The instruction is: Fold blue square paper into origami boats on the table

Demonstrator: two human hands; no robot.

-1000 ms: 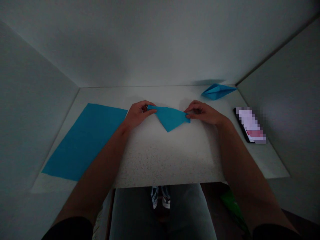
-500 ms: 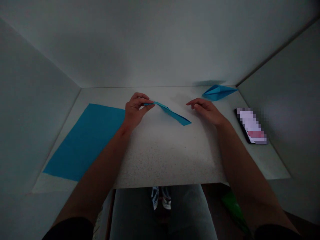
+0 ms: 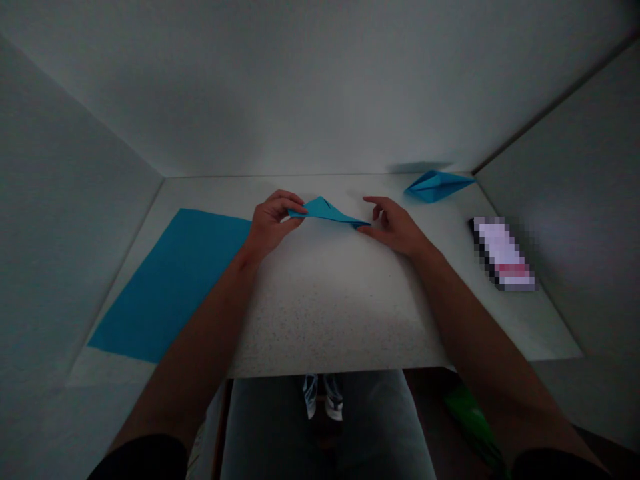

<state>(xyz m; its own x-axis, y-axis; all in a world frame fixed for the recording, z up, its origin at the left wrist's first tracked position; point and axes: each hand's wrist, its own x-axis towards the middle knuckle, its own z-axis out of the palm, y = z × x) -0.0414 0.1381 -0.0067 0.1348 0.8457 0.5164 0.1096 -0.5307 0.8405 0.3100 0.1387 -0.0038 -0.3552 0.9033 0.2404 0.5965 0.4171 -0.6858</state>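
Observation:
Over the middle of the table, a folded piece of blue paper with a raised peak is pinched at its left end. My left hand is closed on that end between thumb and fingers. At the other end, my right hand has its thumb at the paper's tip. Its index finger stretches out above, apart from the thumb, so this hand is open. Part of the paper's left end is hidden by my left fingers.
A flat blue sheet lies on the left of the white table, partly under my left forearm. A blue folded paper boat sits at the back right. A phone lies near the right wall, its screen blurred.
The folded paper's right end has swung up and its peak now shows. My right hand has moved left and down, its thumb reaching the paper's tip. My left hand keeps its pinch.

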